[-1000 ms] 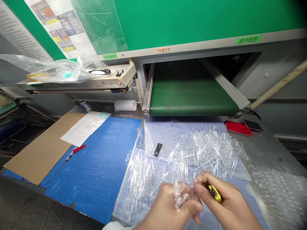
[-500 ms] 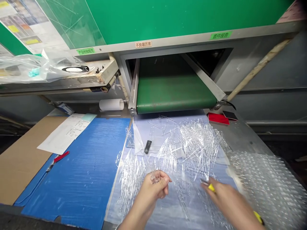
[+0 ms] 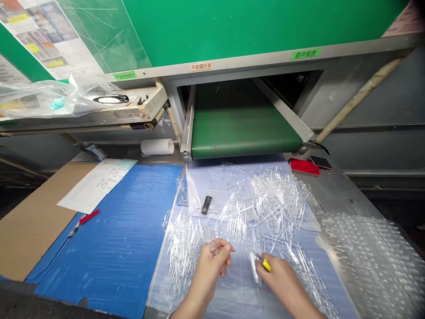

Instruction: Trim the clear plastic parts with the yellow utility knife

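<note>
The left hand (image 3: 212, 260) curls round clear plastic pieces (image 3: 215, 249), beside a glinting pile (image 3: 184, 252). The right hand (image 3: 281, 274) grips a yellow tool (image 3: 266, 265).

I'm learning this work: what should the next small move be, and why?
Probably bring the right hand toward the left hand: the right holds a yellow-and-black tool, the left a clear plastic piece, and a gap separates the hands. Clear strips show beside the right hand, but blur hides whether it holds any.

Left grip (image 3: 215, 259), right grip (image 3: 278, 271), now parted (earlier together)
</note>
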A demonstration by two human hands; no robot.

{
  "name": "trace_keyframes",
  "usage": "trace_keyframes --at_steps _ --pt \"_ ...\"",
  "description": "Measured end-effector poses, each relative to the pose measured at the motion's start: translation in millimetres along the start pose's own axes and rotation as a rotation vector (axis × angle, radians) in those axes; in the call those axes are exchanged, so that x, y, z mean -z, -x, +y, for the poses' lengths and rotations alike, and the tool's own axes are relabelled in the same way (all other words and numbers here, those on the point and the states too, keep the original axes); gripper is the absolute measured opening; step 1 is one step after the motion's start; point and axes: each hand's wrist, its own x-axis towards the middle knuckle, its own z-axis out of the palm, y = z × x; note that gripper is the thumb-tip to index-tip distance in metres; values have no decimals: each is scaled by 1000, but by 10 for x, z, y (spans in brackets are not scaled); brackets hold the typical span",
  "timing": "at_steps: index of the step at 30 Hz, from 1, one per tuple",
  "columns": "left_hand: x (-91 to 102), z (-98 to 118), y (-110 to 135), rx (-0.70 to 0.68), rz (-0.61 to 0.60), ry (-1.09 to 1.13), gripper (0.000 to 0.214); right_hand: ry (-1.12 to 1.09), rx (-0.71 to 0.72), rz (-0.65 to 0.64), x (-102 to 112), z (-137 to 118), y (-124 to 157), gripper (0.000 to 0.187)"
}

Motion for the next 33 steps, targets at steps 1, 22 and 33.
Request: trace_keyframes --at_steps 1,22,33 --pt "-15 -35 -36 0 6 -13 37 -67 -12 -11 19 22 -45 29" --pt "-374 0 -477 93 -50 154 27 -742 -30 26 67 -251 -102 41" --pt "-315 437 -262 -101 94 169 15 -674 83 -149 443 -495 -168 38"
